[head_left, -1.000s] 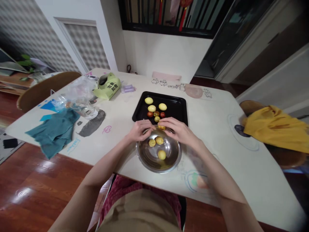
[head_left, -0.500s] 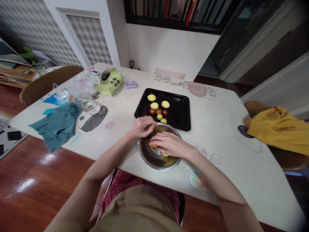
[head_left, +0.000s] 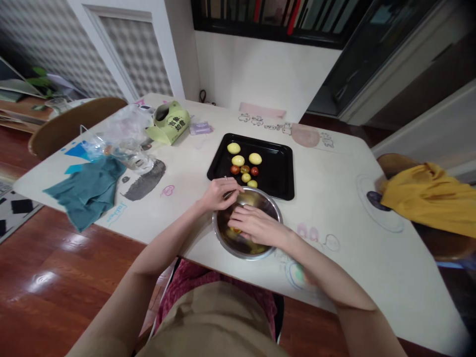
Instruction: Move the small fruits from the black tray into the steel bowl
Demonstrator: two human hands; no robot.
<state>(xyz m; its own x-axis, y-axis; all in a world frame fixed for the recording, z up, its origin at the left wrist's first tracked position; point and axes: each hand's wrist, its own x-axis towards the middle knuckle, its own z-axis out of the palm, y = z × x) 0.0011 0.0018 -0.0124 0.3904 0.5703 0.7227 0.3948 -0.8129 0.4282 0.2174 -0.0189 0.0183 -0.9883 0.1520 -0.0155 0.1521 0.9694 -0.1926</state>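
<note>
In front of me stands a shiny metal bowl (head_left: 248, 254). My left hand (head_left: 222, 193) grips its far left rim, the thumb bent inward over the edge. My right hand (head_left: 253, 224) reaches down into the bowl with curled fingers. Under its fingertips shows part of a small yellow-and-red fruit (head_left: 235, 229); the palm hides most of what lies there. Just beyond the bowl, a black tray (head_left: 277, 171) holds larger yellow oval pieces (head_left: 255, 158), small yellow ones (head_left: 246, 177) and small tomatoes, two of them red (head_left: 235, 169) and one brownish (head_left: 244, 169).
Left on the white table (head_left: 178, 208) lie a teal cloth (head_left: 91, 191), clear plastic packaging (head_left: 130, 153), a green carton (head_left: 173, 124) and a purple packet (head_left: 201, 128). A yellow garment (head_left: 431, 198) drapes over a chair at the right edge. Drawings mark the tabletop.
My right hand has shifted slightly left inside the bowl, the fruit under its fingertips with it. My left hand stays on the rim. The tray's pieces keep their places.
</note>
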